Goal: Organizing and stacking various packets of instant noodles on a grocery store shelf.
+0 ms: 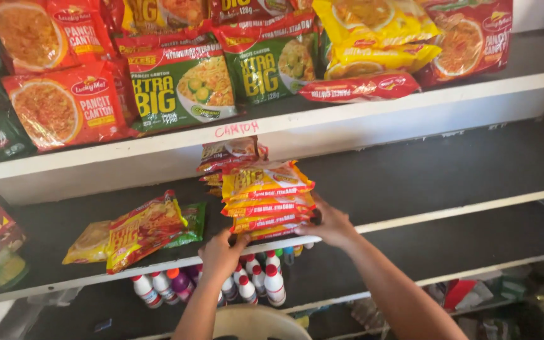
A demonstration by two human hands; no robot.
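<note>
Bright, even light falls on the top shelf (347, 119) here, and its white edge almost glows. Glare streaks the shiny noodle packets (177, 82) in the upper left and centre of the frame, with little white highlights on the foil. Lower down it dims; the dark shelf boards soak up light, and the lower right corner goes murky and grainy. My left hand (220, 255) and right hand (332, 225) look slightly soft, smeared at the fingers. The stack of packets (267, 198) between them casts a soft shadow. Shelf lines tilt and bow toward the edges, and the frame's bottom is blurred.
</note>
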